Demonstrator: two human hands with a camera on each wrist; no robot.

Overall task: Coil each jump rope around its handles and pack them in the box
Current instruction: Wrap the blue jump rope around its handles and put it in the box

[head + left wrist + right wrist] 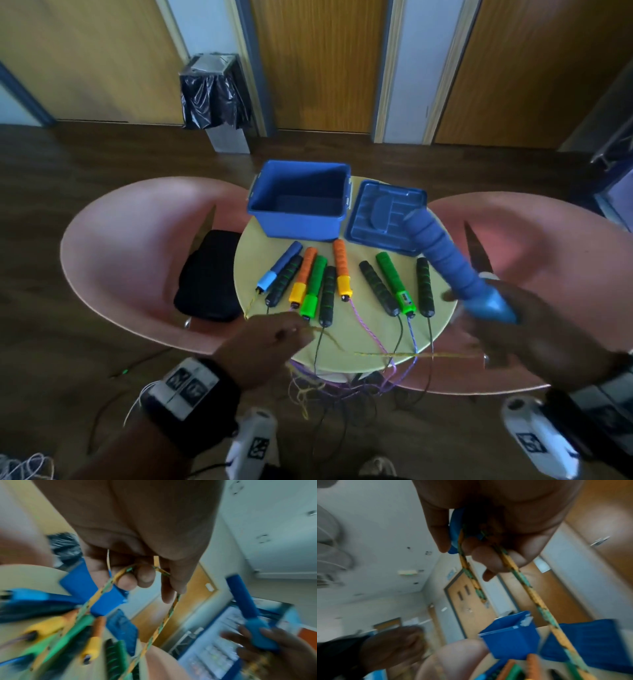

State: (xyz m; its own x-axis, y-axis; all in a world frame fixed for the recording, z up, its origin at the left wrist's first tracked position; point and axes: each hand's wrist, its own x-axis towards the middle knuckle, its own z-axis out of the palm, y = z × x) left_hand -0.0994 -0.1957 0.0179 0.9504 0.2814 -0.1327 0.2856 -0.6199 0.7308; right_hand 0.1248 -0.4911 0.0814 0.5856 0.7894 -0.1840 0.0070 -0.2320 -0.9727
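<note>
- Jump rope cord [394, 355], yellow-green braid, runs taut between my two hands above the counter [442, 317] front edge.
- My right hand [527, 329] grips its blue handle [445, 253], fingers curled round the base.
- My left hand [267, 342] pinches the cord, fingers [145, 577] hooked round it.
- Blue box [301, 219] stands open at the counter's rear, lid [383, 219] beside it.
- Nine other handles [342, 270] lie in a row on the counter.

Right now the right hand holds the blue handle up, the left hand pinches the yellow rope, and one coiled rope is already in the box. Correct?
Not quite: the box is empty in the head view. The rest stands: the right hand holds the blue handle up, and the left hand pinches the yellow rope.
</note>
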